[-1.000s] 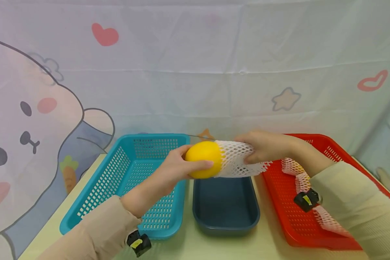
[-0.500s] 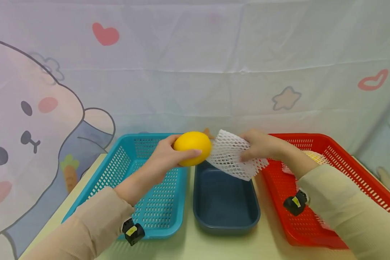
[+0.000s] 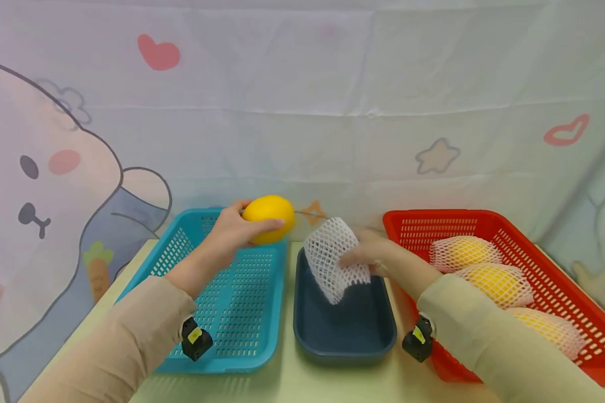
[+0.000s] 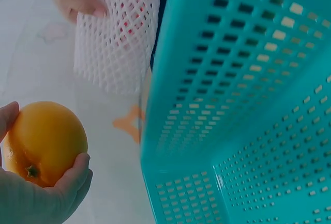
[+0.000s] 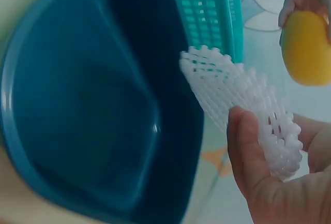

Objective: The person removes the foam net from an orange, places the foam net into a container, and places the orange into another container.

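In the head view my left hand [image 3: 227, 229] grips a smooth yellow fruit [image 3: 269, 219] above the back of the blue basket [image 3: 269, 336]. The left wrist view shows a small star-shaped stem mark on the fruit [image 4: 46, 141]. My right hand [image 3: 383, 254] pinches a white foam fruit net [image 3: 330, 254] over the dark blue bin [image 3: 345, 355]. In the right wrist view the foam net [image 5: 248, 100] hangs between thumb and fingers, with an open end toward the bin [image 5: 93, 105]. Fruit and net are apart.
On the right stands a red basket [image 3: 443, 215] holding several yellow fruits in foam nets [image 3: 496, 282], partly behind the right sleeve. A printed cloth [image 3: 282, 84] hangs behind the baskets. All three containers stand on a pale table [image 3: 282, 386].
The fruit has come out of the foam net and moved left with my left hand. My right hand has moved left and the net now hangs lower, over the dark bin.
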Tool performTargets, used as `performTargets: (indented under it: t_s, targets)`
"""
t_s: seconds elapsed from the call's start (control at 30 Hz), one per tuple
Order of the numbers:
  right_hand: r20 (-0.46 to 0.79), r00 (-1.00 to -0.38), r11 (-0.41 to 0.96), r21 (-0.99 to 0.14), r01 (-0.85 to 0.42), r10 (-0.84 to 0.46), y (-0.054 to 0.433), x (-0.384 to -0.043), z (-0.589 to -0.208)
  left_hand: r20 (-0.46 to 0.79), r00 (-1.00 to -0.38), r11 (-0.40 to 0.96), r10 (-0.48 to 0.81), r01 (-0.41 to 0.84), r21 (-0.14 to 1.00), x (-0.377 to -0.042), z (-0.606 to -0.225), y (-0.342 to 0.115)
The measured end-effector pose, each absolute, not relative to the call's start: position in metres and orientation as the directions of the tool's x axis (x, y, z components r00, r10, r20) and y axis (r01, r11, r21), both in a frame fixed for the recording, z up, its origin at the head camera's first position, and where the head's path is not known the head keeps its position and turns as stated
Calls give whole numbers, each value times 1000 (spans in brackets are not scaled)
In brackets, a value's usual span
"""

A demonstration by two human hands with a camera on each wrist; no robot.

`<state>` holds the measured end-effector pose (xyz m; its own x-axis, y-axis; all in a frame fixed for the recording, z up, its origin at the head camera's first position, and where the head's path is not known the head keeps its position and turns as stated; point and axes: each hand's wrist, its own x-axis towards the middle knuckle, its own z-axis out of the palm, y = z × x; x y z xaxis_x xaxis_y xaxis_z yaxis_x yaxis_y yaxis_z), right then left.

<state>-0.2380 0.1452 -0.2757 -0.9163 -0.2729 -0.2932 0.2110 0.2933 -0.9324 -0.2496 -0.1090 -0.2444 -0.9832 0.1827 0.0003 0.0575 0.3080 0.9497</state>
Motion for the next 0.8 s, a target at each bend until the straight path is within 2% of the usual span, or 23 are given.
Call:
performTargets:
  t_s: [0.1,0.27,0.37,0.67,0.8]
  targets:
    - [-324,-919,218,-936,277,-224,135,-238,-284,-3,-989,339,147,48,939,-256,-245,-115]
    - [-359,-932,227,-912,340,-45,120,-239,-301,7,-994,369,111,48,928,-264,-246,-123]
    - [-366,-931,212,-908,361,16,110,-241,-312,8,-994,374,105,47,926,-267,-248,-127]
    - [-382,-921,198,-900,388,68,99,-247,-332,-3,-995,354,98,32,935,-277,-254,-133]
    - [-394,-916,195,-896,400,70,99,-246,-335,1,-994,409,109,45,911,-281,-256,-136]
